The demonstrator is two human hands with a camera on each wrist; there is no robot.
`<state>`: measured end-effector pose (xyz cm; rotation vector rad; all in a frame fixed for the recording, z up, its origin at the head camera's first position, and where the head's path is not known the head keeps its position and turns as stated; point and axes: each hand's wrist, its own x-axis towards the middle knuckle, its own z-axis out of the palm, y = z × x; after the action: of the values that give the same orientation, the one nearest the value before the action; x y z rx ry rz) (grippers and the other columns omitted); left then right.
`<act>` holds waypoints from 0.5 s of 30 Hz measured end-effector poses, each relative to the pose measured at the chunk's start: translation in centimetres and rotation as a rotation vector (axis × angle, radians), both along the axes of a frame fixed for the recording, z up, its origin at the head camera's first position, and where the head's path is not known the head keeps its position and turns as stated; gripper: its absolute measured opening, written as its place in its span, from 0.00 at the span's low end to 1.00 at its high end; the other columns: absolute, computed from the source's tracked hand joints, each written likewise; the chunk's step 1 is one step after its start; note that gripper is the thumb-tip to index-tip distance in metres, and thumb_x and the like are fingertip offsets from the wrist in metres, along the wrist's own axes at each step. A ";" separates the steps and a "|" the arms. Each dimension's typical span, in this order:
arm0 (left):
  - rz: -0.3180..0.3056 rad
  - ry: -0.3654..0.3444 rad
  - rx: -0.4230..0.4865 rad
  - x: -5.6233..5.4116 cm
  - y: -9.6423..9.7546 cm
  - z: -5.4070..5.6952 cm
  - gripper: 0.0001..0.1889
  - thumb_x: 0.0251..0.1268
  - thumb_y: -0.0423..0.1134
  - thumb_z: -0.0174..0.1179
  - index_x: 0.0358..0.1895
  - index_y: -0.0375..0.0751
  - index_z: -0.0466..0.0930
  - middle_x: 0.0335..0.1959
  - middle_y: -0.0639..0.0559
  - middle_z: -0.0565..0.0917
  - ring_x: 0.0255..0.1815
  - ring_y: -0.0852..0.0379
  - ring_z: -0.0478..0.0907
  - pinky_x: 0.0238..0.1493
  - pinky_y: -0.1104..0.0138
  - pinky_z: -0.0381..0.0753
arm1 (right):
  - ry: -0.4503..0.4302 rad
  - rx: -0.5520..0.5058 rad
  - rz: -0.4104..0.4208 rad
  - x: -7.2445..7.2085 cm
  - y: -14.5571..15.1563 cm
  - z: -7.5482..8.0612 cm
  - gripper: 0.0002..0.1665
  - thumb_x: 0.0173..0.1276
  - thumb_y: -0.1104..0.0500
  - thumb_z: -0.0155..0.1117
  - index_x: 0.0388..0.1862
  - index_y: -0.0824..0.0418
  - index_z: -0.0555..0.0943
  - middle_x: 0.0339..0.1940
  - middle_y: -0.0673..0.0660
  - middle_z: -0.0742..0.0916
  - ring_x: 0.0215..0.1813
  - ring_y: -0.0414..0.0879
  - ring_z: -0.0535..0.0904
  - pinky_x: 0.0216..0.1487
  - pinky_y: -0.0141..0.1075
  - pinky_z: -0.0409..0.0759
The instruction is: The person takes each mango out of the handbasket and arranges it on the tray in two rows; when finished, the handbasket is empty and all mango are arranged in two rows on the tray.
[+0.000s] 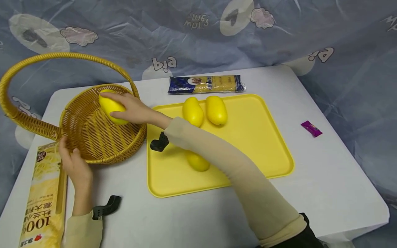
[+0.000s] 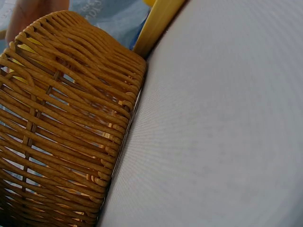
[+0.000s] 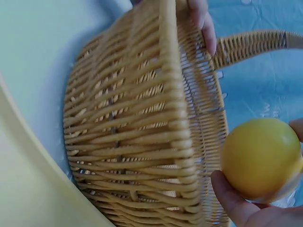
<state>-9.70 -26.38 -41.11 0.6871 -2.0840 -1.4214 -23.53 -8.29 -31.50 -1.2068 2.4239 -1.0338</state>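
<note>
My right hand (image 1: 131, 107) holds a smooth oval yellow fruit (image 1: 111, 110) over the far right part of a woven basket (image 1: 102, 141). In the right wrist view, thumb and fingers lie around the fruit (image 3: 260, 158), close by the basket's rim (image 3: 177, 118). At the near left rim, beside the foot of the tall handle, my left hand (image 1: 75, 168) grips the basket, its fingers reaching over the edge. Woven side (image 2: 71, 118) fills much of the left wrist view, where that hand is not visible.
A yellow tray (image 1: 248, 148) right of the basket bears several more yellow fruits (image 1: 216, 110), one partly under my right sleeve. Behind it lies a blue-and-gold pasta packet (image 1: 206, 84). A long yellow packet (image 1: 43, 196) lies at left, a small purple wrapped sweet (image 1: 311, 128) at right.
</note>
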 end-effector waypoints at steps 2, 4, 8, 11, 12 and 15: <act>-0.001 0.003 -0.002 0.1 0.0 0.0 0.26 0.71 0.37 0.31 0.71 0.54 0.55 0.74 0.57 0.57 0.74 0.69 0.48 0.72 0.77 0.45 | 0.009 -0.024 0.013 0.5 0.3 0.3 0.37 0.69 0.56 0.54 0.75 0.50 0.54 0.69 0.52 0.72 0.55 0.39 0.68 0.48 0.24 0.68; -0.001 0.004 -0.006 0.1 0.0 0.0 0.26 0.71 0.38 0.31 0.72 0.54 0.55 0.74 0.57 0.57 0.75 0.68 0.48 0.72 0.76 0.45 | 0.022 -0.052 0.037 1.0 0.7 0.6 0.37 0.69 0.57 0.55 0.75 0.53 0.55 0.70 0.53 0.71 0.56 0.40 0.69 0.50 0.23 0.68; 0.005 0.002 -0.012 0.1 -0.1 0.0 0.26 0.71 0.38 0.32 0.72 0.53 0.55 0.74 0.57 0.57 0.75 0.69 0.48 0.72 0.77 0.45 | 0.050 -0.083 0.071 2.0 1.6 1.2 0.37 0.69 0.56 0.56 0.74 0.54 0.56 0.73 0.51 0.67 0.62 0.38 0.67 0.57 0.22 0.64; 0.006 -0.002 -0.008 0.1 -0.1 0.1 0.26 0.71 0.38 0.31 0.72 0.54 0.54 0.74 0.58 0.57 0.74 0.69 0.48 0.72 0.78 0.45 | 0.071 -0.109 0.087 2.9 2.5 1.4 0.37 0.69 0.55 0.56 0.74 0.55 0.56 0.74 0.51 0.66 0.67 0.40 0.65 0.64 0.22 0.59; 0.005 -0.003 -0.005 0.0 -0.1 0.1 0.26 0.71 0.38 0.31 0.72 0.54 0.54 0.74 0.58 0.57 0.74 0.69 0.48 0.72 0.78 0.45 | 0.075 -0.123 0.094 3.2 2.8 1.5 0.37 0.69 0.55 0.56 0.74 0.56 0.57 0.74 0.52 0.66 0.68 0.40 0.64 0.66 0.23 0.58; 0.004 -0.009 -0.005 0.0 0.0 0.1 0.26 0.71 0.38 0.31 0.72 0.54 0.54 0.74 0.58 0.57 0.75 0.69 0.48 0.72 0.78 0.45 | 0.047 -0.140 0.099 4.2 4.1 1.7 0.36 0.69 0.54 0.55 0.74 0.55 0.56 0.75 0.50 0.64 0.71 0.40 0.60 0.69 0.24 0.55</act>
<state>-9.67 -26.39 -41.00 0.6969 -2.0916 -1.4129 -19.33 -4.23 -29.75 -1.3959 2.3327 -1.1750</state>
